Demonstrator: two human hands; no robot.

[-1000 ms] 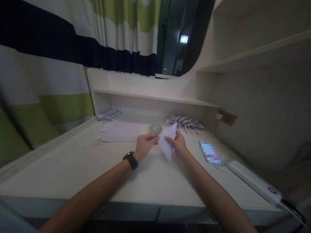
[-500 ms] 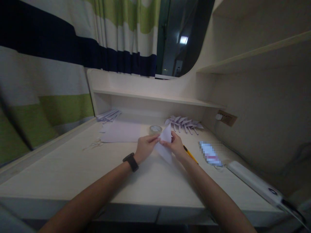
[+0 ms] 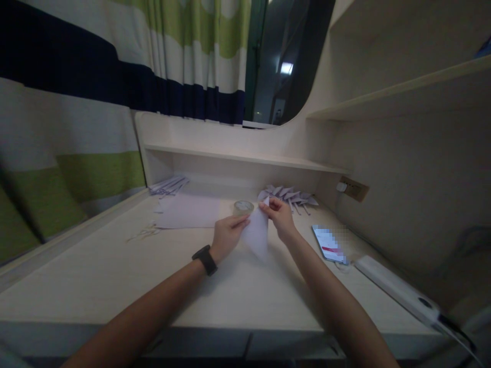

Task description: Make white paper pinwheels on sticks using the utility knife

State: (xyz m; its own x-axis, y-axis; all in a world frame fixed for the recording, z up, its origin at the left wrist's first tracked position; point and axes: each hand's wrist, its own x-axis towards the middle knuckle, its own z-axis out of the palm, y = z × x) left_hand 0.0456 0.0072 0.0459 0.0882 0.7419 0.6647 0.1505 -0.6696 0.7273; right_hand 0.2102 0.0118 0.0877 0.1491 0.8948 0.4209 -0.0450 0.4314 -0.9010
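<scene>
Here, the desk carries everything loose, and its low back shelf shows nothing on its top. The recess under that shelf holds two lots of folded paper: a flat bundle at the left corner and a row of pointed folded pieces to the right. A flat sheet lies in front of the bundle, with thin paper scraps just off its near left corner. A tape roll stands beside the sheet's right edge, just behind the hands. Both forearms reach in from the near edge and meet at mid-desk. The paper is a white folded piece, narrowing to a point toward the person, held up just over the desk between the two hands. The left hand, with a dark watch on its wrist, pinches the paper's left edge between thumb and fingers, knuckles up. The right hand pinches the top corner, fingertips curled in and close to the row of pieces. A phone lies flat to the right of the right wrist, and a long white power strip lies beyond it toward the near right corner.
</scene>
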